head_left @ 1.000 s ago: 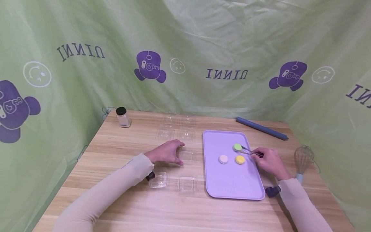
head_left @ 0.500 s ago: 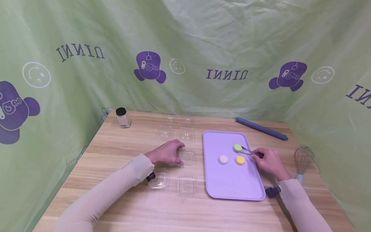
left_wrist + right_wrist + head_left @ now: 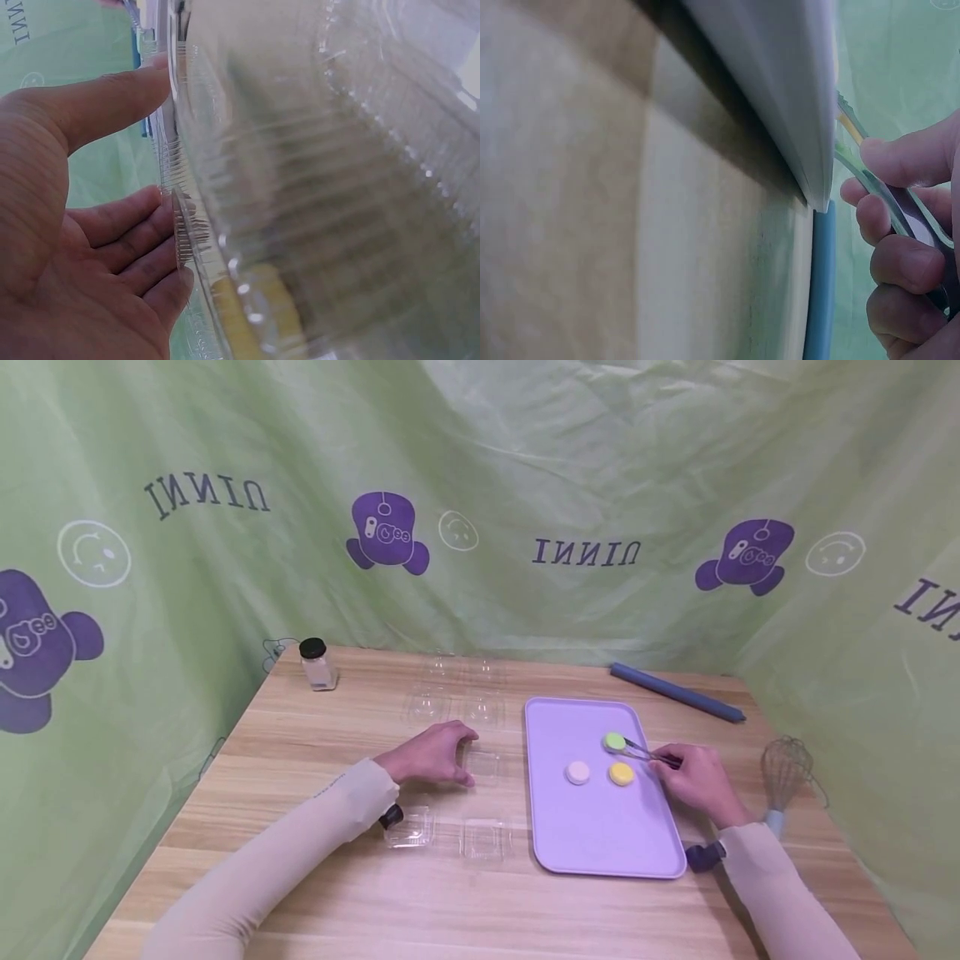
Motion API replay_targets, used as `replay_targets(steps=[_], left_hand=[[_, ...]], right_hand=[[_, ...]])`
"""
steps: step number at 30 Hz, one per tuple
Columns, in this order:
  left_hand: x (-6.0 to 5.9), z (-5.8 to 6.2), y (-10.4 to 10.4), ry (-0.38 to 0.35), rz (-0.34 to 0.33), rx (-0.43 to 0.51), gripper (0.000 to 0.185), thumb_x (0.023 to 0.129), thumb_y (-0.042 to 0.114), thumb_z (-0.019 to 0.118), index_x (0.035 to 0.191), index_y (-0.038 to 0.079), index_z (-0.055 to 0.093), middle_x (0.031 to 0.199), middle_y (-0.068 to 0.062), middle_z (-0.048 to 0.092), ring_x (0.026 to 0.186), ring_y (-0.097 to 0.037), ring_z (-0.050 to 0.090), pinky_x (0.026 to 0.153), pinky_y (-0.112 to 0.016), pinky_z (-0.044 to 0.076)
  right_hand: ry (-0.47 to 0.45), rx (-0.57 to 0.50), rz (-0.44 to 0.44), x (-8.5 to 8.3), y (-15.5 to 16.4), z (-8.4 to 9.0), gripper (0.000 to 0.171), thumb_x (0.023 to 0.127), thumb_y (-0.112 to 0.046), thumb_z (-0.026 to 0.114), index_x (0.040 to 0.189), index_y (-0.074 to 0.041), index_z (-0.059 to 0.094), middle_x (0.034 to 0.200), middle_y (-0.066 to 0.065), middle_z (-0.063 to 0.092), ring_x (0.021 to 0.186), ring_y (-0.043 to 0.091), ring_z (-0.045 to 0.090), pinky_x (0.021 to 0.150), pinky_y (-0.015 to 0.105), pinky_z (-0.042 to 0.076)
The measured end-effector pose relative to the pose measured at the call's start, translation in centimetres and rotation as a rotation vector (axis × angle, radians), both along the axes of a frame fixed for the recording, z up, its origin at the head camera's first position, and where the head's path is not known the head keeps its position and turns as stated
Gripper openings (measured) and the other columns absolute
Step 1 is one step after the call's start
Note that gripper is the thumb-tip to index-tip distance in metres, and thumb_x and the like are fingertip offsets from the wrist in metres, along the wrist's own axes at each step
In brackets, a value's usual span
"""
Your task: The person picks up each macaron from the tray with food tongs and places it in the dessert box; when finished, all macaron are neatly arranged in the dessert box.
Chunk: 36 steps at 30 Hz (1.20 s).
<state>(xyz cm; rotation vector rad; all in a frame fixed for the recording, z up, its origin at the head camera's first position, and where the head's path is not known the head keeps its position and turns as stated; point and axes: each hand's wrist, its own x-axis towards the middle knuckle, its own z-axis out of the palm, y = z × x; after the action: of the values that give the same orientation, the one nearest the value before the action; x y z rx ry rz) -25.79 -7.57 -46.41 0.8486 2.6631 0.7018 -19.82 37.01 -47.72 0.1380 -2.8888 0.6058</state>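
Fingers (image 3: pixel 900 266) of the right hand (image 3: pixel 697 781) are curled tight round a pair of tongs (image 3: pixel 651 753), thumb pressing on top, and the tips of those tongs sit at the green disc (image 3: pixel 615 742) on the lilac tray (image 3: pixel 592 835). That green disc lies toward the far right part of the tray; whether the tongs actually clamp it or only touch it, I cannot tell from here. Just nearer the person, side by side, lie a yellow disc (image 3: pixel 621 772) and a pale pink disc (image 3: pixel 578 772), both flat on the tray.

Over on the other side, the left hand (image 3: pixel 431 753) has its fingers bent round a clear plastic box (image 3: pixel 482 766) on the wooden table (image 3: pixel 315 752), just left of the tray. The wrist view shows the thumb (image 3: pixel 97 101) and fingertips (image 3: pixel 161 247) against the ribbed edge of the box (image 3: pixel 315 187), gripping it.

More clear boxes are scattered about: two near the left forearm (image 3: pixel 411 825) (image 3: pixel 485 839) and a cluster farther back (image 3: pixel 453 693). A small black-capped jar (image 3: pixel 318 663) stands at the far left corner, a blue rod (image 3: pixel 675 692) lies beyond the tray, and a whisk (image 3: pixel 783 772) rests to the right of the right hand.
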Motion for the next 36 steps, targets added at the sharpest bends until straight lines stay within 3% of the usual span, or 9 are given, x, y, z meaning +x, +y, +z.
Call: replay_targets(steps=[15, 19, 22, 29, 36], left_hand=[[0.1, 0.0, 0.0, -0.014, 0.006, 0.008, 0.084, 0.069, 0.031, 0.092, 0.140, 0.003, 0.056, 0.138, -0.011, 0.062, 0.129, -0.030, 0.058, 0.117, -0.044, 0.046], [0.0, 0.1, 0.0, -0.012, 0.007, 0.002, 0.084, 0.070, 0.031, 0.092, 0.140, 0.003, 0.056, 0.138, -0.011, 0.062, 0.129, -0.029, 0.058, 0.117, -0.043, 0.046], [0.0, 0.3, 0.1, -0.019, 0.007, -0.001, 0.084, 0.070, 0.030, 0.092, 0.140, 0.003, 0.056, 0.139, -0.012, 0.061, 0.130, -0.030, 0.057, 0.118, -0.043, 0.045], [0.0, 0.4, 0.2, -0.008, 0.006, -0.007, 0.083, 0.070, 0.030, 0.092, 0.140, 0.003, 0.056, 0.139, -0.012, 0.062, 0.130, -0.030, 0.058, 0.118, -0.043, 0.045], [-0.1, 0.2, 0.3, -0.013, 0.013, 0.004, 0.083, 0.069, 0.030, 0.092, 0.139, 0.003, 0.057, 0.139, -0.012, 0.062, 0.130, -0.030, 0.058, 0.118, -0.042, 0.045]], right_hand=[[0.070, -0.008, 0.003, 0.2, -0.3, 0.0, 0.016, 0.087, -0.012, 0.073, 0.096, 0.000, 0.078, 0.087, 0.016, 0.078, 0.071, 0.021, 0.066, 0.064, 0.033, 0.051], [0.110, -0.018, 0.002, 0.1, -0.1, 0.4, 0.017, 0.088, -0.012, 0.072, 0.097, 0.000, 0.078, 0.085, 0.017, 0.078, 0.068, 0.018, 0.065, 0.061, 0.029, 0.052], [0.177, -0.028, 0.015, 0.0, -0.1, 0.9, 0.017, 0.086, -0.011, 0.074, 0.096, 0.002, 0.077, 0.083, 0.018, 0.077, 0.064, 0.016, 0.063, 0.057, 0.025, 0.050], [0.427, -0.020, 0.072, -0.5, -0.3, 2.6, 0.014, 0.079, -0.007, 0.081, 0.091, -0.001, 0.078, 0.076, 0.013, 0.077, 0.061, 0.007, 0.060, 0.056, 0.011, 0.045], [0.614, 0.001, 0.123, -1.3, -1.2, 5.3, 0.015, 0.075, -0.006, 0.083, 0.088, -0.002, 0.078, 0.073, 0.010, 0.075, 0.060, 0.016, 0.062, 0.059, 0.017, 0.046]])
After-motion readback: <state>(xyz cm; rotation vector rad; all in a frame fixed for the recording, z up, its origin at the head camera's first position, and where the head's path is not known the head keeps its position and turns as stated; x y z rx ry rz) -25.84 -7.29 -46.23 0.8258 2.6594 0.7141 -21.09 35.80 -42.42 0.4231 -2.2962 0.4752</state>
